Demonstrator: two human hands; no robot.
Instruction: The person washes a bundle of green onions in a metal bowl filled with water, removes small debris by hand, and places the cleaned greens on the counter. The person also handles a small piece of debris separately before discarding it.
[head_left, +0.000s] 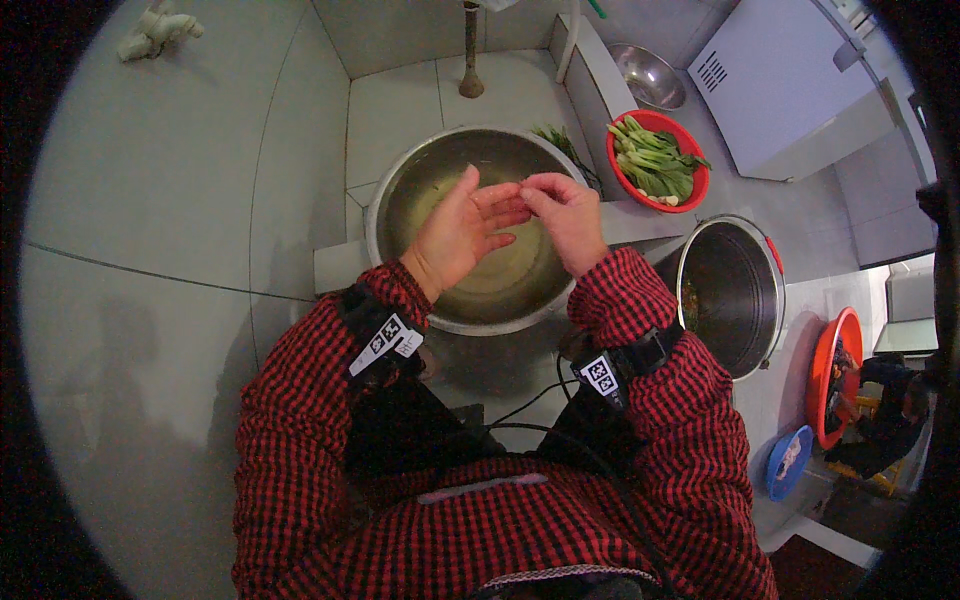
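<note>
Both hands are above a wide stainless steel basin that holds slightly cloudy, yellowish water. My left hand is turned palm up, thumb raised and fingers spread, and looks wet. At its index fingertip, the thumb and fingers of my right hand come together. Whether a tiny thing sits between them cannot be made out. A few small dark bits float in the water. Behind the basin's right rim lies a bunch of thin green stalks, partly hidden by the basin.
A red plastic bowl holds leafy greens and pale cloves, beside a metal bowl. At right stands a metal bucket with scraps inside. Farther right are an orange tub, a blue basin and another person. A pipe rises behind.
</note>
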